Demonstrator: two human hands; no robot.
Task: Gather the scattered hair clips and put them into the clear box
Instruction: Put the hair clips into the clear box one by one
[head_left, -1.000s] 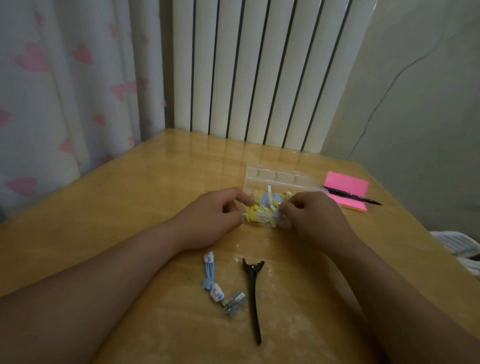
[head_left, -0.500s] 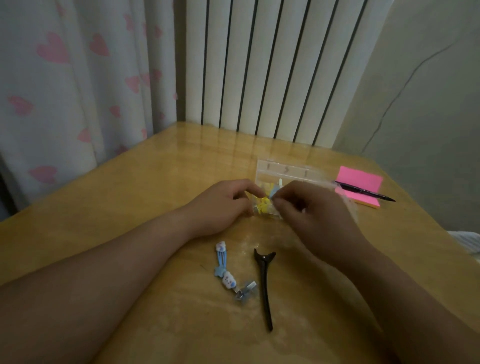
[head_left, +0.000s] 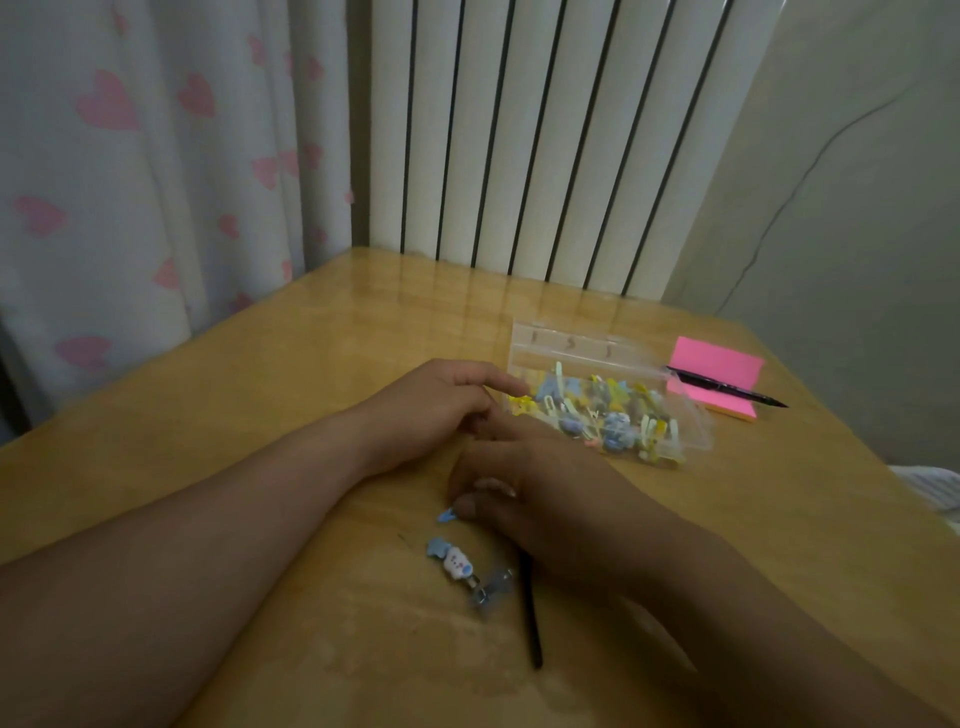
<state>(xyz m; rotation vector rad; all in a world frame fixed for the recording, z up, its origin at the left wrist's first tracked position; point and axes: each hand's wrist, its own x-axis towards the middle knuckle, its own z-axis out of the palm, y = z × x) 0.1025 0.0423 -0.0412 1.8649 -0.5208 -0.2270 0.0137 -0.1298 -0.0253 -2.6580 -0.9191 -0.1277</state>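
Forearms bare down to left grip (head_left: 441, 410) and right grip (head_left: 545, 499) — rounded fingernails show on the right

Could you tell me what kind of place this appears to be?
Probably a room in a home, perhaps a bedroom: a wooden table sits in a corner beside a white curtain with pink hearts and a white radiator, with a clear box of hair clips and pink sticky notes on it.
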